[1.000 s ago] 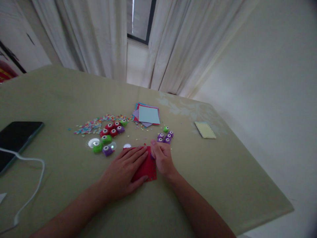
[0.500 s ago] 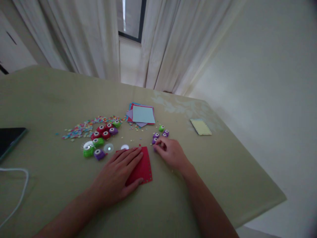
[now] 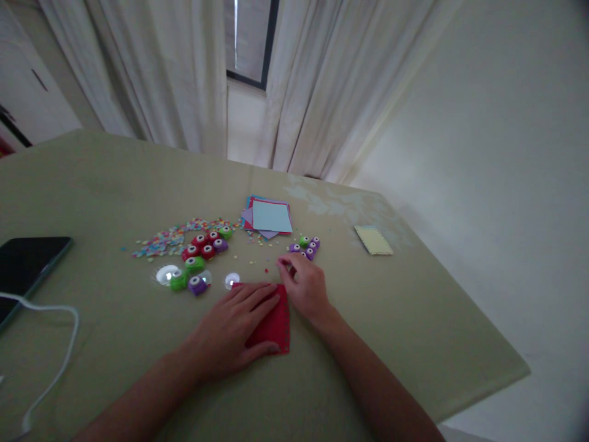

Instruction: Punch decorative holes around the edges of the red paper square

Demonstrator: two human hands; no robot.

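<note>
My left hand [image 3: 239, 325] lies flat, fingers stretched out, on a red square of paper [image 3: 276, 322] with a row of small holes along its right edge. Just beyond the paper's upper right corner is my right hand [image 3: 304, 285]. Its thumb and forefinger are pinched together; what they hold, if anything, is too small to make out. Close behind those fingers sits a cluster of small purple and green one-eyed pieces [image 3: 305, 242]. A tiny red bit [image 3: 266, 271] lies left of the fingertips, and a clear disc [image 3: 232, 280] touches or nearly touches the paper's upper left corner.
Left of centre are several red, green and purple one-eyed pieces [image 3: 201, 247] and colourful confetti [image 3: 170, 239]. Behind lies a stack of coloured paper squares [image 3: 271, 217]. A pale yellow square [image 3: 373, 240] is at right. A dark tablet [image 3: 30, 261] and white cable [image 3: 73, 331] occupy the left.
My right hand has drawn back from the purple pieces toward the red paper's upper right corner, still pinched. My left hand stays flat on the paper. The whole view has shifted slightly.
</note>
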